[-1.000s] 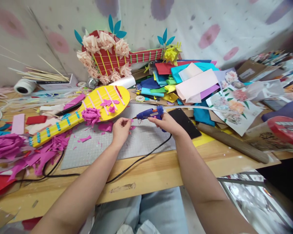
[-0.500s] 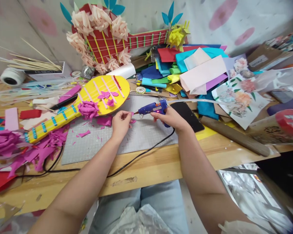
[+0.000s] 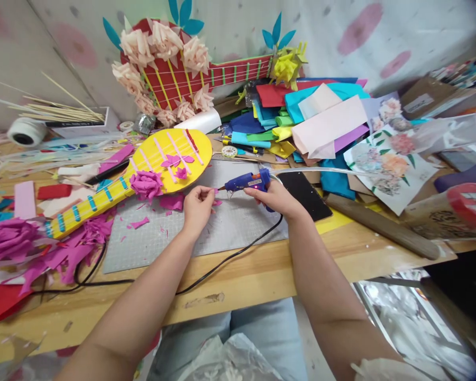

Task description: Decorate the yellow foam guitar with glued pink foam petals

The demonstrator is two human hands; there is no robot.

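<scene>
My right hand is wrapped round a blue hot glue gun, its nozzle pointing left and its small red light lit. A long clear glue stick trails out of its back. Between the pinched fingers of my left hand is a small magenta paper petal, right at the nozzle tip. Whether tip and paper touch I cannot tell. Behind my left hand lies a yellow paper guitar with pink strips, blue frets and a magenta paper flower.
A grey cutting mat with magenta scraps lies under my hands. The gun's black cord crosses the front of the table. A red paper guitar leans at the back beside piled coloured paper. At right are a black slab and a wooden stick.
The camera view has shifted slightly. Both hands keep nearly the same pose, with the glue gun's nozzle still at the magenta petal.
</scene>
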